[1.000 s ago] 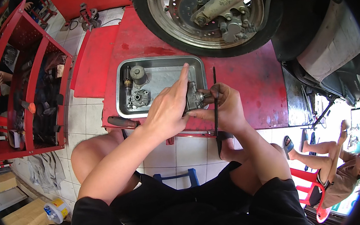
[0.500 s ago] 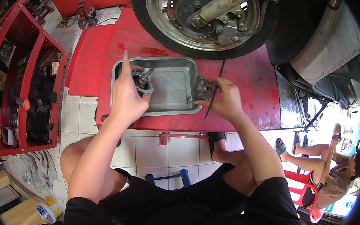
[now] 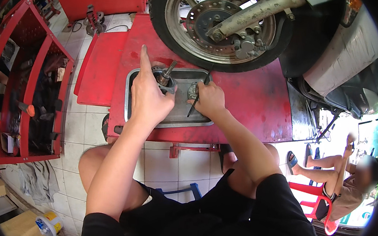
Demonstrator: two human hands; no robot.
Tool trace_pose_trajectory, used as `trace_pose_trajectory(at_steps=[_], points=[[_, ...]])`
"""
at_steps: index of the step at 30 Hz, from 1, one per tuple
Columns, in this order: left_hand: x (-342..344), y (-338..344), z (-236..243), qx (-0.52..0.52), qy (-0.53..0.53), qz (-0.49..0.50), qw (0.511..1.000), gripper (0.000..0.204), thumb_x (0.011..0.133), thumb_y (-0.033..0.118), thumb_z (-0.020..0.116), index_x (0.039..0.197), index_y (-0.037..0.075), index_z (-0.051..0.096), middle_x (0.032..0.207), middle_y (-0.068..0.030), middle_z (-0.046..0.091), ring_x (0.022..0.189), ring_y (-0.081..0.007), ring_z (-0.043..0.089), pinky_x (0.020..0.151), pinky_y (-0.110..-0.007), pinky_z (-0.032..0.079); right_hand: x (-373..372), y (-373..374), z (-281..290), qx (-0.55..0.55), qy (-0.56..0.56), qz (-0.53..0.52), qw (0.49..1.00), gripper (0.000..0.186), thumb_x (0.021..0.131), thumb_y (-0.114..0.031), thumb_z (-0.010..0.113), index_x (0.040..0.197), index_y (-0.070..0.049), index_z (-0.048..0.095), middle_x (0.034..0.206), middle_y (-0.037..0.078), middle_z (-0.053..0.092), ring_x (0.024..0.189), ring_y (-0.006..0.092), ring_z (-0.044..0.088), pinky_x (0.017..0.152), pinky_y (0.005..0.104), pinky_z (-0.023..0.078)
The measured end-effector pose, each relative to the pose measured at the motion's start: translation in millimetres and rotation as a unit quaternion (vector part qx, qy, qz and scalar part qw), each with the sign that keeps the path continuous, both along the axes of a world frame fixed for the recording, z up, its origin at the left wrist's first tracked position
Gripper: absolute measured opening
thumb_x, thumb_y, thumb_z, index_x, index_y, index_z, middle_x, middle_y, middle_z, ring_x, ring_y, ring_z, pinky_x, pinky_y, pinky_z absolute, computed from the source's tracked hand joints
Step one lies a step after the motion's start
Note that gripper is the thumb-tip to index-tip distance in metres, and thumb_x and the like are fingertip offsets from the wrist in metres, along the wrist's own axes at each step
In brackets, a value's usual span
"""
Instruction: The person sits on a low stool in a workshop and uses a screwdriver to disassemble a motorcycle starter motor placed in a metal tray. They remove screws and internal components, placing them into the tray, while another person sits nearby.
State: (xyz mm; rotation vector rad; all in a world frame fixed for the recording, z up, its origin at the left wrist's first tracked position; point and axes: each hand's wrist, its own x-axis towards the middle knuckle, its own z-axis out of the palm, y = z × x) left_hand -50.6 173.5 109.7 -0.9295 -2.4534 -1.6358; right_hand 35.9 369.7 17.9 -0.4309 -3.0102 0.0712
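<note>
My left hand [image 3: 147, 98] is closed round a round metal housing [image 3: 172, 85], its index finger stretched out past it. From the housing's opening a thin metal shaft [image 3: 170, 67] sticks up at a tilt. In my right hand [image 3: 211, 100] is a smaller grey metal part [image 3: 193, 90], gripped by the fingers. A thin dark rod [image 3: 193, 108] runs across that hand, also held. Both parts are over a shallow metal tray [image 3: 178, 110]; small bits near its right side are too small to name.
The tray rests on a red work platform [image 3: 254, 97]. Beyond it stands a motorcycle front wheel [image 3: 167, 34] with a brake disc. A red tool rack [image 3: 31, 80] is at the left. A person [image 3: 350, 192] sits on a red chair at the right.
My right hand has moved left with the small metal part and the rod, over the tray and nearer my left hand. The whole view has shifted slightly.
</note>
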Motion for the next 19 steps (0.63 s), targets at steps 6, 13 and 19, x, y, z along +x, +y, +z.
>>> trace_pose_trajectory(at_steps=[6, 13, 19], points=[[-6.5, -0.5, 3.2, -0.018, -0.014, 0.020, 1.000, 0.105, 0.067, -0.001, 0.077, 0.151, -0.008, 0.014, 0.096, -0.0170, 0.067, 0.080, -0.0328, 0.067, 0.078, -0.039, 0.052, -7.3, -3.7, -7.3, 0.067, -0.019, -0.043, 0.997, 0.051, 0.069, -0.050, 0.082, 0.090, -0.008, 0.061, 0.078, 0.010, 0.068, 0.087, 0.0283, 0.066, 0.072, 0.0409, 0.052], [-5.3, 2.3, -2.9, -0.009, -0.015, 0.010, 1.000, 0.107, 0.068, -0.001, 0.078, 0.152, -0.006, 0.013, 0.098, -0.0166, 0.067, 0.080, -0.0317, 0.067, 0.077, -0.038, 0.052, -6.9, 0.0, -11.1, 0.114, 0.063, -0.002, 0.991, 0.047, 0.071, -0.048, 0.079, 0.090, -0.010, 0.061, 0.079, 0.007, 0.068, 0.089, 0.0252, 0.061, 0.073, 0.0408, 0.045], [-1.3, 6.4, 0.3, -0.009, -0.035, -0.002, 0.999, 0.107, 0.068, -0.001, 0.079, 0.152, -0.006, 0.013, 0.100, -0.0169, 0.067, 0.082, -0.0306, 0.068, 0.078, -0.038, 0.052, -0.3, -1.9, -17.6, 0.081, 0.049, 0.024, 0.995, 0.039, 0.078, -0.042, 0.077, 0.094, -0.011, 0.061, 0.088, 0.006, 0.069, 0.097, 0.0250, 0.060, 0.078, 0.0416, 0.043]])
